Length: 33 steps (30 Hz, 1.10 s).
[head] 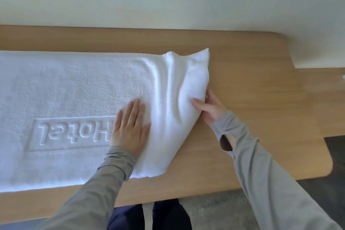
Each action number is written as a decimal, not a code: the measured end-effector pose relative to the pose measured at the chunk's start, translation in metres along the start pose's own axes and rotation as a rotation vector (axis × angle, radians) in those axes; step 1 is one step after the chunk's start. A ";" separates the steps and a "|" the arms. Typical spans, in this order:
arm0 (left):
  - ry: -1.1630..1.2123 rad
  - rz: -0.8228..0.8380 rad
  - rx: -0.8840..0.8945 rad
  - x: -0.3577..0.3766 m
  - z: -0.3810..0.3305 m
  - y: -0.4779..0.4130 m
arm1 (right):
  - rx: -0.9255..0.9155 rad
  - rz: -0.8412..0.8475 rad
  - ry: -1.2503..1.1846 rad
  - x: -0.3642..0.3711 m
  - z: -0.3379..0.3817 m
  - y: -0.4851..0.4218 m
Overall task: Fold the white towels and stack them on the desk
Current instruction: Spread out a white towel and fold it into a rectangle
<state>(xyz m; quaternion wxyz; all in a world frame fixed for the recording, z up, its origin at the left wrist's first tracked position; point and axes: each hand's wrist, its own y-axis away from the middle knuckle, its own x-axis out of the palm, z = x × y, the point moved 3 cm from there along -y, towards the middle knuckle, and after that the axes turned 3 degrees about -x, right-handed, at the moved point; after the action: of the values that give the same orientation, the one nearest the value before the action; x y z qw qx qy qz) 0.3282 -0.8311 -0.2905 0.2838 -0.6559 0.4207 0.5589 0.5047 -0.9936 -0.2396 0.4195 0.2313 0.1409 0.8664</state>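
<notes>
A white towel with an embossed "Hotel" panel lies spread along the wooden desk, running off the left edge of the view. Its right end is lifted and bunched into folds. My left hand presses flat on the towel beside the lettering, fingers straight. My right hand grips the raised right end of the towel, thumb on top and fingers tucked under the cloth.
A pale wall runs along the desk's far edge. The desk's rounded right corner borders a dark floor. My legs in dark trousers stand at the front edge.
</notes>
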 end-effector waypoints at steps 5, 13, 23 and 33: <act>0.014 -0.020 -0.043 -0.003 -0.005 -0.002 | -0.111 -0.119 0.806 0.007 0.043 -0.008; 0.021 -0.037 -0.075 -0.002 -0.011 -0.007 | 0.209 -0.266 0.657 -0.051 -0.010 0.043; 0.028 -0.041 -0.075 -0.002 -0.011 -0.007 | -0.068 -0.445 0.867 -0.052 -0.024 0.083; 0.008 -0.031 -0.078 -0.003 -0.011 -0.006 | -0.174 -0.846 0.832 -0.052 -0.078 0.124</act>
<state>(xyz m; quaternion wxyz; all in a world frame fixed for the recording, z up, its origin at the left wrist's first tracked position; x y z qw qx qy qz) 0.3388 -0.8373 -0.2861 0.2651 -0.6750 0.3893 0.5679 0.4105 -1.1136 -0.2668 0.6550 -0.2388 0.3015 0.6504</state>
